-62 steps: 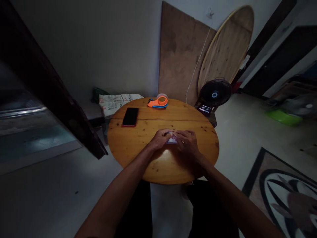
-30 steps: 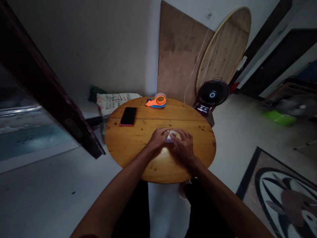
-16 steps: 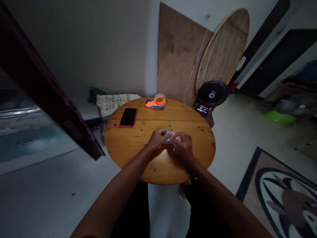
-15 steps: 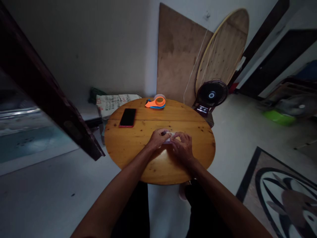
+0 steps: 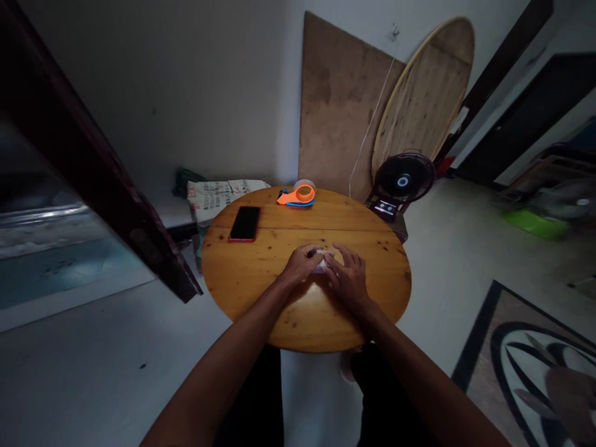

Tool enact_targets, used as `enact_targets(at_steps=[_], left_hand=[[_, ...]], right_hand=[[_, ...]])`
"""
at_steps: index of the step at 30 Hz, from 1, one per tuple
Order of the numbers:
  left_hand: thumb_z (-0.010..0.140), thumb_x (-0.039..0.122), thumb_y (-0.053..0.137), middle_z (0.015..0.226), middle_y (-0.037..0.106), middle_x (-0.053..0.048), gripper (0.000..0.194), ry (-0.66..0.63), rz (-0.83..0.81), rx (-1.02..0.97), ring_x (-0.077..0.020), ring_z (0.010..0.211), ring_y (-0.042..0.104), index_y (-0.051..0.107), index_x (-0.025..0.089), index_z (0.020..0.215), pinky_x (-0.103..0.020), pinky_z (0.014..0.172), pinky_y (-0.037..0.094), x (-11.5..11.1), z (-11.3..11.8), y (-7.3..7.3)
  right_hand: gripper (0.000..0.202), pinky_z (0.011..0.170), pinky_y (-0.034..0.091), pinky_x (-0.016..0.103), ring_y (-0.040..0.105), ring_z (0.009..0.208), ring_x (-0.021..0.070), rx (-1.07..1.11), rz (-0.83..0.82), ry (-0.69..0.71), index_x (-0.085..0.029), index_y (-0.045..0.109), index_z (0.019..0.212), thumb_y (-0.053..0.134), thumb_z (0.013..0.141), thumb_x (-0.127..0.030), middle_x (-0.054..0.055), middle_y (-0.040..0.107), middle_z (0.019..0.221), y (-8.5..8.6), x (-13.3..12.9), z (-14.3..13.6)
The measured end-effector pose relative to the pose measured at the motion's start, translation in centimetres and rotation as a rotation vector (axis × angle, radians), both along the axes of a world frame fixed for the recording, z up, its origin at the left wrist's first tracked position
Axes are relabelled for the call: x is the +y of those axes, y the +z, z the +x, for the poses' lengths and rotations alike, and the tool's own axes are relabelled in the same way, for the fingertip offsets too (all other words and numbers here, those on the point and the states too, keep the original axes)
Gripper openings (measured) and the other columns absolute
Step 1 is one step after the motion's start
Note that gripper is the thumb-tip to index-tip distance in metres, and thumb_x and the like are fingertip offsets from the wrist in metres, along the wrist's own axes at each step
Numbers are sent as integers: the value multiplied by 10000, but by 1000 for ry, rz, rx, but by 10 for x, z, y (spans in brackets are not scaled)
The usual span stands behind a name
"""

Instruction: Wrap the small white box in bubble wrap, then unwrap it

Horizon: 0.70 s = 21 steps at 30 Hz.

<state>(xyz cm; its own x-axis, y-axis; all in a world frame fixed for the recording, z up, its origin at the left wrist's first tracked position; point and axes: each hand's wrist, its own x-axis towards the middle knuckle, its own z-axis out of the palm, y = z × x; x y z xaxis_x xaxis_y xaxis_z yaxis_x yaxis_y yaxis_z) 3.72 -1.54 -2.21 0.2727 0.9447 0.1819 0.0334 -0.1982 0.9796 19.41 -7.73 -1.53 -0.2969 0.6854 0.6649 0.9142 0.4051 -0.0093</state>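
Note:
A small whitish, box-like packet (image 5: 321, 267) lies between my hands over the middle of the round wooden table (image 5: 288, 316). My left hand (image 5: 300, 264) is closed on its left side, the thumb resting on top. My right hand (image 5: 348, 273) touches its right side with the thumb; the other fingers are lifted and spread apart. My fingers cover much of the packet, so its exact kind is hard to make out.
An orange and blue tape dispenser (image 5: 300, 195) stands at the table's far edge. A phone with a red edge (image 5: 244, 223) lies at the left. Behind the table on the right is a black fan (image 5: 403, 180); a printed sack (image 5: 218, 195) sits behind its left edge.
The fingers of my right hand have spread and lifted off the packet somewhat. My left hand keeps its hold. The whole view has shifted slightly.

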Motion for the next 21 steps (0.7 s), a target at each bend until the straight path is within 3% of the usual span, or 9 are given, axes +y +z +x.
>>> enact_targets(at_steps=[9,17,21], left_hand=[[789,282,607,854,690,-58,236,-1,21,-1,-146,742,597,699,127,943,-250,684,477,-1,-1,1],[759,210,569,862,696,-39,236,6,-39,-14,-139,748,602,709,147,938,-239,703,472,1,1,3],[772,195,568,861,701,-47,227,3,-37,-9,-144,756,608,714,137,937,-245,716,482,0,-1,5]], right_hand=[[288,974,375,445,481,1232,280,7,15,14,-181,618,1178,521,927,-284,168,541,1354,1,0,-2],[229,939,380,414,514,1172,259,3,21,31,-221,673,1096,513,937,-263,121,594,1290,1,1,0],[294,959,374,429,495,1208,273,2,-12,8,-198,624,1192,505,934,-275,147,560,1340,0,1,-1]])
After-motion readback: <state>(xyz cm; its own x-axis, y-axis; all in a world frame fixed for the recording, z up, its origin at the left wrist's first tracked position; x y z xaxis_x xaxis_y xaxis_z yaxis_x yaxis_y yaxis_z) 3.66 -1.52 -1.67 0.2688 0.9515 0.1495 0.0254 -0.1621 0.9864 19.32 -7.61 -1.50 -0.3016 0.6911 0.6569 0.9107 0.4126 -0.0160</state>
